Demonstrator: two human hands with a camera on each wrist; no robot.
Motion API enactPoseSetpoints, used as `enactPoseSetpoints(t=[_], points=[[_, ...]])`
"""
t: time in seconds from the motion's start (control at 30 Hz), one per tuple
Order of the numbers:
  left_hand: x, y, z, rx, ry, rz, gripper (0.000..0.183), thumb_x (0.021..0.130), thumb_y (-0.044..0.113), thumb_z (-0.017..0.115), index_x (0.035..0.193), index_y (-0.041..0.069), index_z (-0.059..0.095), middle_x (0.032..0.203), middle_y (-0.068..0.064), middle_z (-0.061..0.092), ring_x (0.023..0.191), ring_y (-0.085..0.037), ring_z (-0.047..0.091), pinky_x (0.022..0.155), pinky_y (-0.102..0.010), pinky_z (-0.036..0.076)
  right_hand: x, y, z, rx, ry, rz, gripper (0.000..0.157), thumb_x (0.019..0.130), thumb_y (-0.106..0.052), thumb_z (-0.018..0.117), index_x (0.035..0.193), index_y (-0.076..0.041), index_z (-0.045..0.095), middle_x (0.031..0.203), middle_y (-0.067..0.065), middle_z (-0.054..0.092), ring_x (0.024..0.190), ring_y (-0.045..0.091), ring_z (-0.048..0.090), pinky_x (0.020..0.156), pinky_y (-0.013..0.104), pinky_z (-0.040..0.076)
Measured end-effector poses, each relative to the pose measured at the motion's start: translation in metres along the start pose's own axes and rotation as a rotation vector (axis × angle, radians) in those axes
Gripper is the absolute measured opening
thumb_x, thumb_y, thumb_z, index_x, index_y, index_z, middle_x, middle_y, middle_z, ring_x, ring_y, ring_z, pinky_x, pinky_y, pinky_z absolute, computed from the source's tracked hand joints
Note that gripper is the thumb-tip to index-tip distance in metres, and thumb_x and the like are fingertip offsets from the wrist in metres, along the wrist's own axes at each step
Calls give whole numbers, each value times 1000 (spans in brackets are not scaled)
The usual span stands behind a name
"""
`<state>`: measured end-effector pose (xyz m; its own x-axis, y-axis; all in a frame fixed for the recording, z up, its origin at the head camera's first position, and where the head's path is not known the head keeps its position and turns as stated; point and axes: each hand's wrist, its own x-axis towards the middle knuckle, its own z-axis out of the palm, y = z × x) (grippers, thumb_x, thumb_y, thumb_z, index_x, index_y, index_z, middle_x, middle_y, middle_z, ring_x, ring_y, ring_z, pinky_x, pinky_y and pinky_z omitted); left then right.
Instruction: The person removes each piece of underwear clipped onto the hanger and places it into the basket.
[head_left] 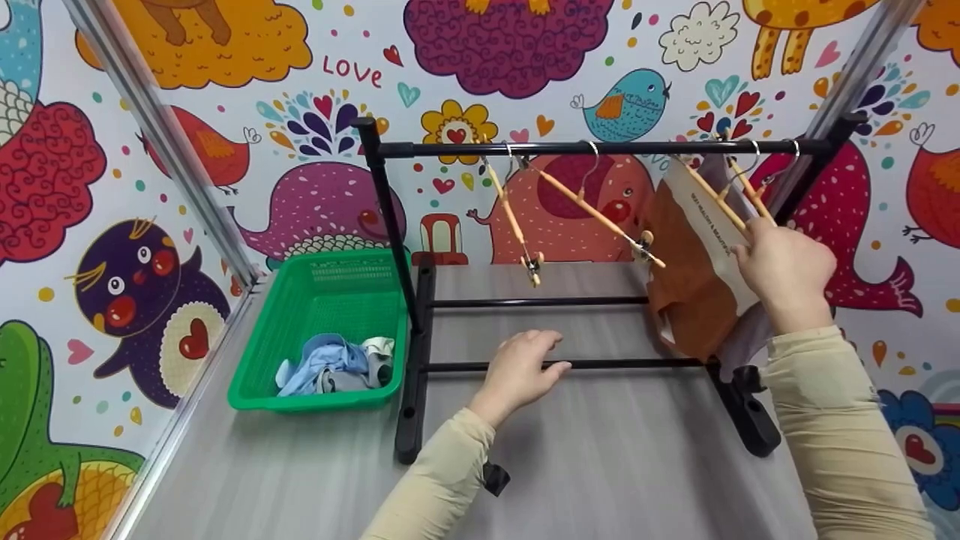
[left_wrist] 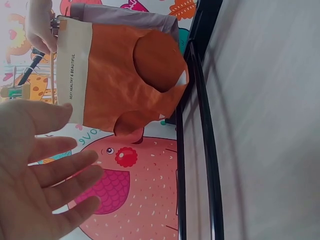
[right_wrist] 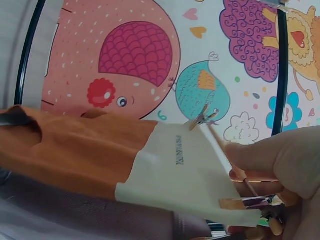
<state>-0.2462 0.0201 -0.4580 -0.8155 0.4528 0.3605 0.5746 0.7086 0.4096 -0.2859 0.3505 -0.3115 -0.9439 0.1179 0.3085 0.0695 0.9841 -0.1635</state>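
My right hand [head_left: 787, 266] is up at the right end of the rack, its fingers and thumb gripping the near end of a wooden clip hanger [right_wrist: 230, 155]. From this hanger hang orange-brown underpants [head_left: 690, 292] with a cream waistband, lettering facing left. One metal clip [right_wrist: 200, 119] pinches the far corner of the waistband; another sits by my fingertips. Behind them a greyish-purple garment [left_wrist: 130, 17] hangs from a second hanger. My left hand [head_left: 521, 375] hovers over the lower rack bars with fingers spread, holding nothing, its palm facing the underpants in the left wrist view.
Two bare wooden clip hangers [head_left: 506, 199] hang left and centre on the black rack's top bar [head_left: 480, 148]. A green basket [head_left: 315, 405] stands left of the rack, with blue, grey and white clothes [head_left: 330, 364] inside. Patterned walls enclose the grey table [head_left: 600, 465].
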Motion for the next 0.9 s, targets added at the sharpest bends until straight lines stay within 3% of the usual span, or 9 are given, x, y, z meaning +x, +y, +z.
enactPoseSetpoints(t=[0.37,0.57,0.9], points=[[6,7,3,-25,-1,-8,37,94,31,69,123,10,67,114,-4,69,104,-19,64,88,-36,51,0,7,6,-4,52,30,26,98,-12,57,114,7,63,89,30,64,69,42,55,61,57,44],[9,9,4,-40,27,25,34,93,29,70,120,8,68,112,-5,70,101,-20,65,85,-35,52,-2,7,7,-34,132,1,25,97,-12,57,110,7,65,86,30,64,70,44,55,66,58,42],[15,11,1,-64,14,10,35,94,30,68,122,9,68,113,-4,69,103,-19,64,89,-34,50,-5,9,3,-14,211,-43,25,97,-14,57,108,6,66,85,31,64,69,45,56,66,57,41]])
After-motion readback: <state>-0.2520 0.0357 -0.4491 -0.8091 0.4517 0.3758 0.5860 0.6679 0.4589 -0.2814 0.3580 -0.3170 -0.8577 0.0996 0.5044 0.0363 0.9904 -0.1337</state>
